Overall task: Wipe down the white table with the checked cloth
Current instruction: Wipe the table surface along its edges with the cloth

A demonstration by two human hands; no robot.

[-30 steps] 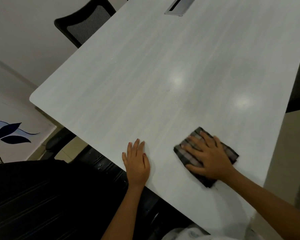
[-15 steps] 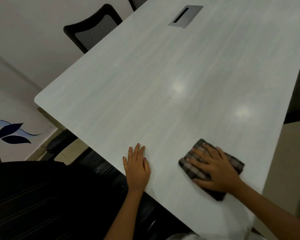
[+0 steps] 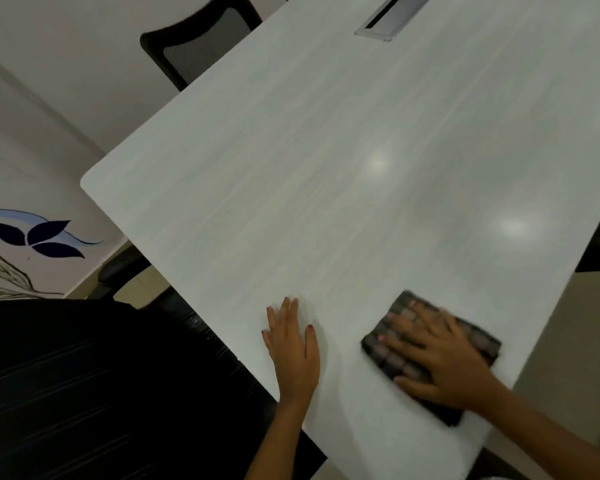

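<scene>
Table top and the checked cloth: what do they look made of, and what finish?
White table: probably laminate or coated board with a semi-gloss finish; it shows faint streaked grain and two soft light reflections. Checked cloth: woven fabric, matte, folded into a thick pad; the dark checks are clear, but blur hides the weave.
</scene>
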